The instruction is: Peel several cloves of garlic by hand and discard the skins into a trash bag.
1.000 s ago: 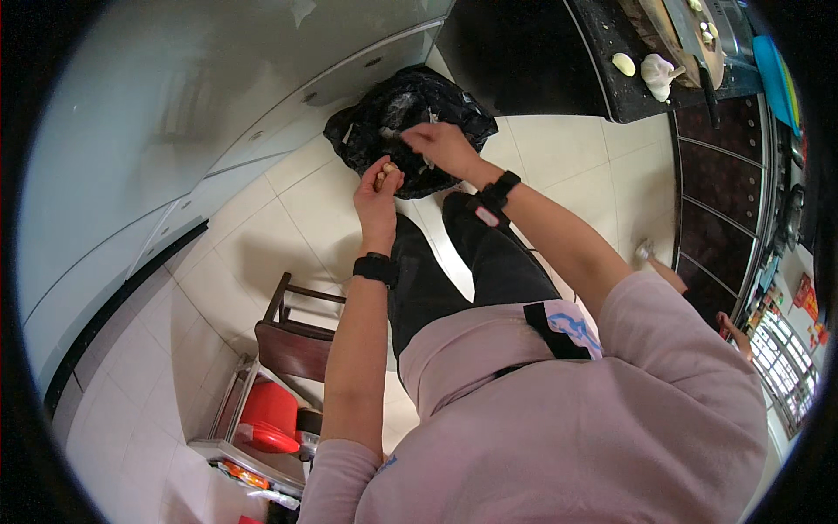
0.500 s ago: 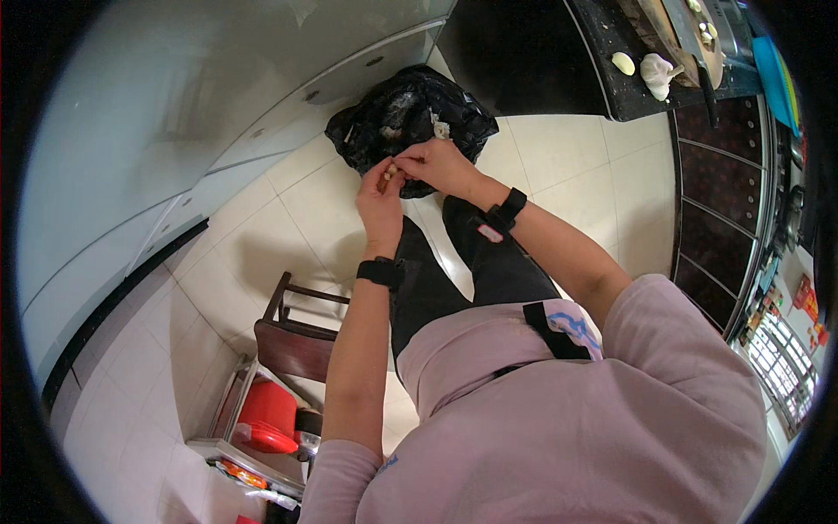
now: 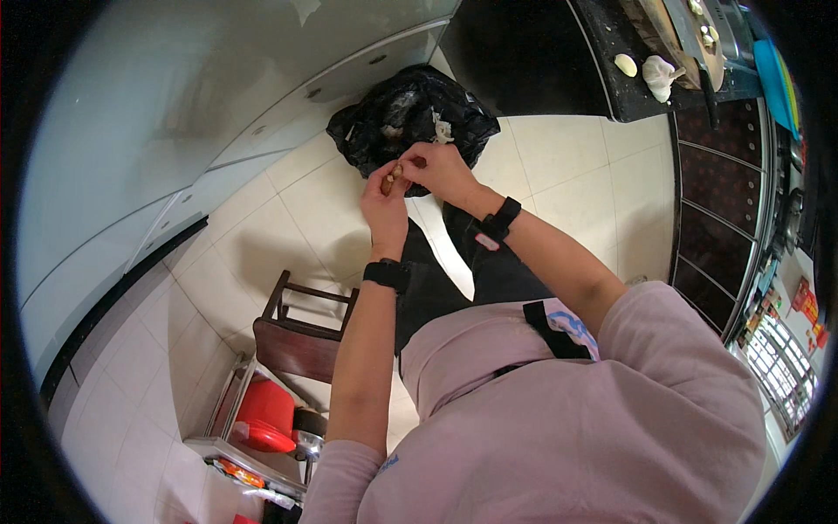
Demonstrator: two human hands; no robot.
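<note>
A small pale garlic clove (image 3: 395, 173) is pinched between the fingertips of both hands over the near edge of a black bin bag (image 3: 353, 131). My left hand (image 3: 384, 210) grips it from below and the left, its fingers curled. From the right, my right hand (image 3: 443, 173) bends over with thumb and forefinger pressed against it. Fingers partly cover the clove. Inside the open bag, pale scraps (image 3: 443, 131) lie near the right side.
On the black counter (image 3: 602, 52) at upper right are a garlic bulb (image 3: 660, 79), a loose clove (image 3: 625, 65) and a knife (image 3: 705, 83) on a wooden board. A dark wooden stool (image 3: 295, 349) and a red container (image 3: 264, 415) stand at lower left.
Both hands have shifted very slightly to the right, still pinching the clove together. The fingertips have moved a little around it.
</note>
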